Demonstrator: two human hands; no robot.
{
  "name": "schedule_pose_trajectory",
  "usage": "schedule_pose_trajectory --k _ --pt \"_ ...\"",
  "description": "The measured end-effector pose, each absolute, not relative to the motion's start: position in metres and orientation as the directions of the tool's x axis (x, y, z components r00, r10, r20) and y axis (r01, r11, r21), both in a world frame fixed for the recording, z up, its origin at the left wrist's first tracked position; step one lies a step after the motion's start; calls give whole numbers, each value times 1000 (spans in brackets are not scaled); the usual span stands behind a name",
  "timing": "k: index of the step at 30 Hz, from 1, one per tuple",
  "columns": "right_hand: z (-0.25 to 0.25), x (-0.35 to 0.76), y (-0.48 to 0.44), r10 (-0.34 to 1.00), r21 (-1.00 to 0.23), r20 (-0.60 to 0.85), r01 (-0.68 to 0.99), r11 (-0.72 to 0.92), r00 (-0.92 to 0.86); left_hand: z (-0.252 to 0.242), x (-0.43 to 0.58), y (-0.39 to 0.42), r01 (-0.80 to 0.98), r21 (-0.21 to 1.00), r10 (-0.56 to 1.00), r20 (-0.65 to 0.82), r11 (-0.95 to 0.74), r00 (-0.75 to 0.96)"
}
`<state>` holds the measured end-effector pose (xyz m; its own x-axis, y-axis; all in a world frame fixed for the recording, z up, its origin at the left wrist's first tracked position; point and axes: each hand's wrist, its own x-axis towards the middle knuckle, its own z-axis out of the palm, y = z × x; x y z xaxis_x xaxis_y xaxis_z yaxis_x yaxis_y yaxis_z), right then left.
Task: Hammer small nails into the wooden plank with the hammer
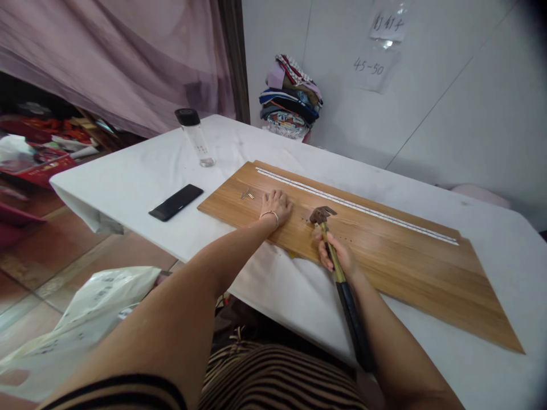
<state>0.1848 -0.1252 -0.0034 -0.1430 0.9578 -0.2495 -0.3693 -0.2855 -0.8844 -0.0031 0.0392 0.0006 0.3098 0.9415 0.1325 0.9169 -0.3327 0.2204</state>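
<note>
A brown wooden board lies flat on the table. My left hand rests on it palm down, fingers laid on the surface, with a thin bracelet at the wrist. In my right hand is a claw hammer, gripped high on the handle near its rusty head. The hammer's black grip end points back toward my body. Left of my left hand sits a small group of nails. Small dark spots dot the board near the hammer head; whether they are nails or holes I cannot tell.
Two white strips with markings run along the board's far side. A black phone and a clear bottle with black lid stand on the white-covered table. Folded clothes are stacked by the wall. A plastic bag is at lower left.
</note>
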Motion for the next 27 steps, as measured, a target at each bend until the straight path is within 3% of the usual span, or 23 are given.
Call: schedule_pose_trajectory --k 27 --pt "1 183 -126 950 -885 -282 -346 -312 -135 -1 -3 41 914 217 938 144 -342 316"
